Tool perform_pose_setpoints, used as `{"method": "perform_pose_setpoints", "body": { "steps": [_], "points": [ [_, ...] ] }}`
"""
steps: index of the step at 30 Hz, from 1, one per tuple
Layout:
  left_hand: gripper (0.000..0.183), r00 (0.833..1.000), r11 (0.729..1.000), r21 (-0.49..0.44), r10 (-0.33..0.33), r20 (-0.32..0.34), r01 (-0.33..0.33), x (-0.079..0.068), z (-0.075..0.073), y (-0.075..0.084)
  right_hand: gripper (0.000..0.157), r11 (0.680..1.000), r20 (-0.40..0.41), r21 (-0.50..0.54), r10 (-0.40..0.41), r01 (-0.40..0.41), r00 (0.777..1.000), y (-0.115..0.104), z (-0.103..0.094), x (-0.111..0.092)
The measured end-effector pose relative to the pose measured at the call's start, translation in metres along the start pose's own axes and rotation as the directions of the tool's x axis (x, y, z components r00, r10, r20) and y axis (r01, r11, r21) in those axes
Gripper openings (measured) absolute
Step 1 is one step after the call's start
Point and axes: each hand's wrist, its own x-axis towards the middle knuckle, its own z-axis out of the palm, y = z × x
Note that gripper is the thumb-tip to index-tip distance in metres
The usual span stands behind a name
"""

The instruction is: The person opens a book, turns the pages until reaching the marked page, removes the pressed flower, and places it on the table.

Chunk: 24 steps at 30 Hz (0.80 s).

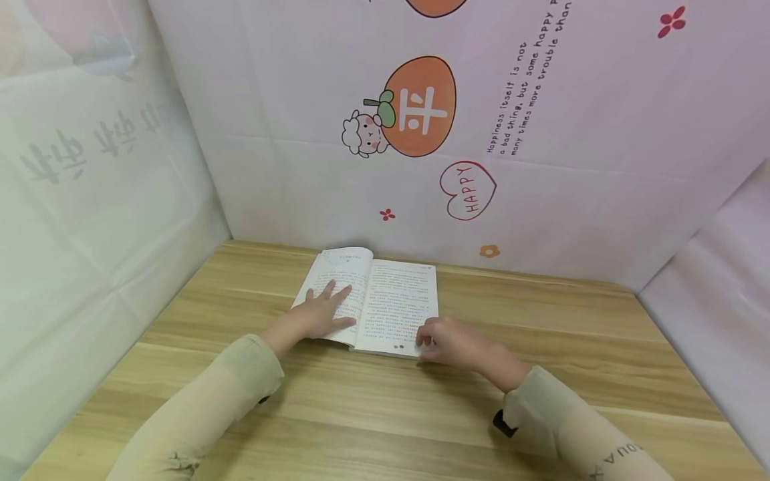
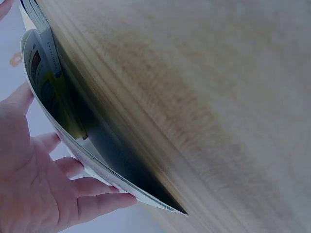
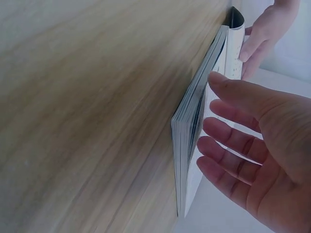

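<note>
The book [image 1: 385, 304] is lying open on the table [image 1: 391, 414], near the back edge and in front of the patterned sheet [image 1: 301, 180]. The table is supporting its thicker right half.

The left hand [image 1: 325, 314] is resting on the left page [image 1: 339, 270], its fingers spreading wide and gripping nothing. In the left wrist view, the left half is bowing upward, leaving a gap beneath; the spread fingers are presumably preventing it from springing shut.

The right hand [image 1: 448, 342] is occupying the near outer corner of the right page [image 1: 403, 294], its fingers bending loosely and standing apart from the thumb [image 3: 233, 90]. No leaf is visibly sitting in its grasp; whether the thumb is touching the page edges, one cannot tell. This corner is probably giving the easiest access, the leaf edges lying exposed there.
</note>
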Motion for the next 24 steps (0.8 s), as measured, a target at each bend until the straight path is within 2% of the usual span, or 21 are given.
{"method": "perform_pose_setpoints", "body": {
  "steps": [9,15,20,24],
  "points": [
    [0.081,1.0,1.0,-0.01,-0.019,0.012,0.019,0.0003,0.001,-0.002,0.014,0.999,0.04,-0.003,0.039,-0.039,0.998,0.0041,0.0001,0.0004],
    [0.081,1.0,1.0,-0.006,-0.008,0.014,0.008,0.0002,0.0008,-0.0013,0.013,0.998,0.061,0.012,0.066,-0.067,0.996,0.0051,-0.0025,-0.0008],
    [0.081,1.0,1.0,0.0,-0.012,0.016,0.012,-0.0001,0.0007,-0.0006,0.007,0.998,0.07,0.013,0.065,-0.066,0.995,0.0041,-0.0056,-0.003],
    [0.082,1.0,1.0,0.003,-0.016,0.016,0.016,-0.0003,0.0005,-0.0007,0.005,0.999,0.063,-0.004,0.035,-0.035,0.997,0.0037,-0.0086,-0.0048]
  ]
}}
